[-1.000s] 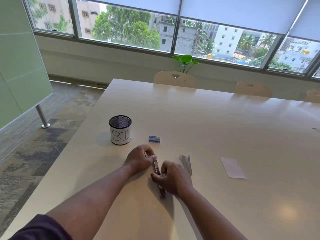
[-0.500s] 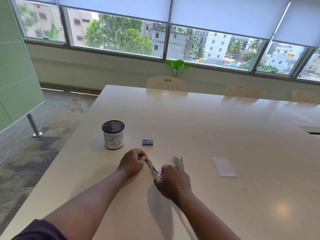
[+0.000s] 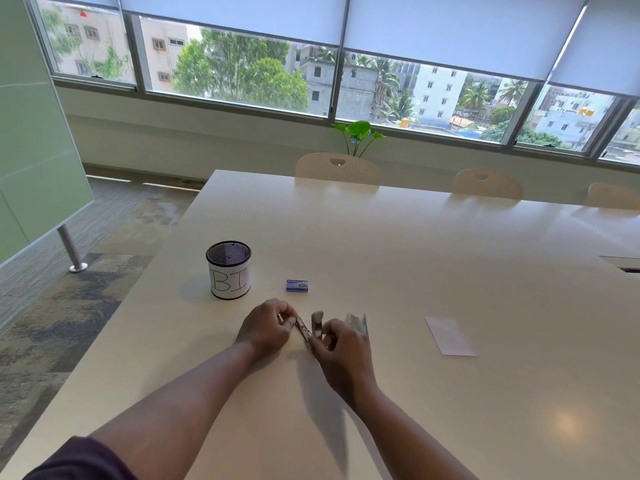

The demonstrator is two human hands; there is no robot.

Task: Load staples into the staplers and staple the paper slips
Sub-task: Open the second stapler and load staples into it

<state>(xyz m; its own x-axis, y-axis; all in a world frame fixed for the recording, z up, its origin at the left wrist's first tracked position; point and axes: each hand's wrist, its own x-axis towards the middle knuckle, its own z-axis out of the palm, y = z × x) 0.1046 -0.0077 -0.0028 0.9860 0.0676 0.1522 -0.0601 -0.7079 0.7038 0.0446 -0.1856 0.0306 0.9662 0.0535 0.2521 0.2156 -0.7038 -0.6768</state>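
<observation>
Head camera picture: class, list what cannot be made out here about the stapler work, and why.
- Stapler: staples inside or not; too small, both hands cover its ends.
- Raised stapler lid: blurred.
- Left hand fingertips: curled out of sight.
- Second stapler: half hidden behind right hand.
- Paper slip: any staple too small.

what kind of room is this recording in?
Most likely an office meeting room, several floors up. A long pale table has matching chairs along its far side, a wide window with roller blinds looks out over buildings and trees, and a glass board stands at left.
</observation>
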